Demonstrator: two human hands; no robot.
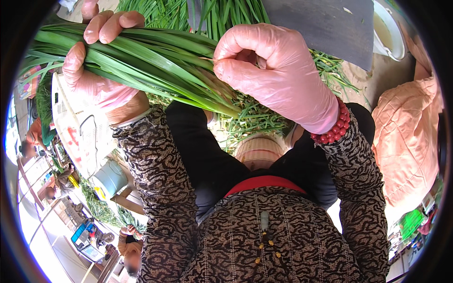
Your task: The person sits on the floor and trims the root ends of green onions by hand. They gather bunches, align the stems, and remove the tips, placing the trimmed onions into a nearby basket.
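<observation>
My left hand [95,86], in a thin pinkish glove, is wrapped around a thick bunch of long, flat green leaves [152,56] that look like garlic chives. The bunch lies across my lap's far side, its pale brownish lower ends pointing right and down. My right hand [279,70], gloved alike, pinches a thin tan strand at the bunch's upper right edge between thumb and forefinger. Its other fingers are curled in. Below the bunch, leaf trimmings [254,122] litter the floor between my feet.
More green leaves [233,16] lie ahead, beside a dark grey board [318,30]. A white bucket [399,35] holds cloudy liquid. Peach-coloured cloth [407,141] hangs at right. Left are a white plastic crate [79,136], a blue bucket [110,178] and several people, one nearby person [131,247] holding greens.
</observation>
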